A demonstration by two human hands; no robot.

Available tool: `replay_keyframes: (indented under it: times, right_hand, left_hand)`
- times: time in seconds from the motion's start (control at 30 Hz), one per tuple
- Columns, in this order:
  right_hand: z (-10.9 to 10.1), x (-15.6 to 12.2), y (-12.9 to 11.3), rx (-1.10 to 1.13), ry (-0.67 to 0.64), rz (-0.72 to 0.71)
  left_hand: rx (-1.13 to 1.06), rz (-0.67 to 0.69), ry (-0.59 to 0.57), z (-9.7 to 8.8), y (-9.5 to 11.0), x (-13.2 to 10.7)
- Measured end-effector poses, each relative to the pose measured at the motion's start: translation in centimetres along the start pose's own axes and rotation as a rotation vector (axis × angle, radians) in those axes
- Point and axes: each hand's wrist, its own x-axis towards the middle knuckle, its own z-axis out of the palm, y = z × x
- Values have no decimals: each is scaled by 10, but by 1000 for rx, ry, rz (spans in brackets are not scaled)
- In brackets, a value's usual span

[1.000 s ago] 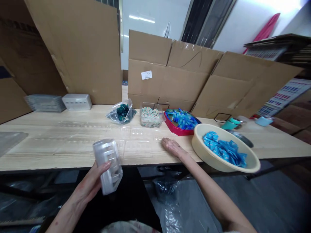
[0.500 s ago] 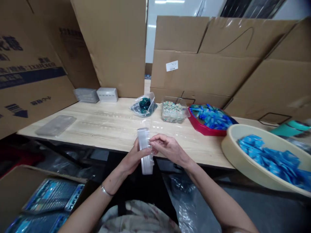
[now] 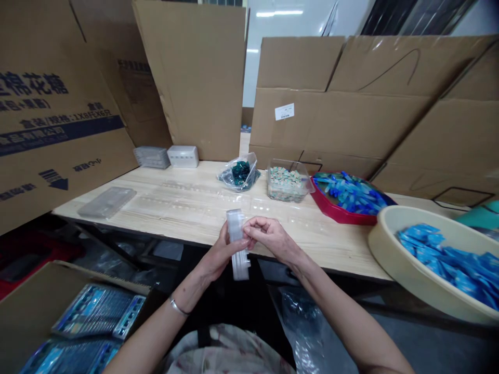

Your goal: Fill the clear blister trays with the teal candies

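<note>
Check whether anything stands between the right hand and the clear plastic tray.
Nothing visible does. The right hand already has its fingertips against the clear plastic tray, and the left hand holds the tray from the other side.

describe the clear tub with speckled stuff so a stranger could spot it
On the far edge of the light wooden table, three containers stand in a row. The middle one is the clear plastic tub, full of pale speckled pieces, between a bag of dark green pieces and a red tray of blue ones.
</note>
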Motion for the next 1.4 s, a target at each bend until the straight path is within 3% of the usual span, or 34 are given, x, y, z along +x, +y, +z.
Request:
replay_keyframes:
  times: [0.53, 0.9, 1.27, 1.4]
  right_hand:
    - [1, 2, 6, 41, 10, 4]
    - [2, 3, 8, 66, 45, 12]
    - [-12, -3, 9, 115, 72, -25]
    - [-26, -22, -3, 32, 112, -50]
  left_hand:
    - [80, -36, 53, -1, 2, -3]
    - [61, -12, -10, 3, 1, -2]
    - [-6, -100, 6, 0, 1, -1]
    - [-61, -163, 44, 2, 6, -4]
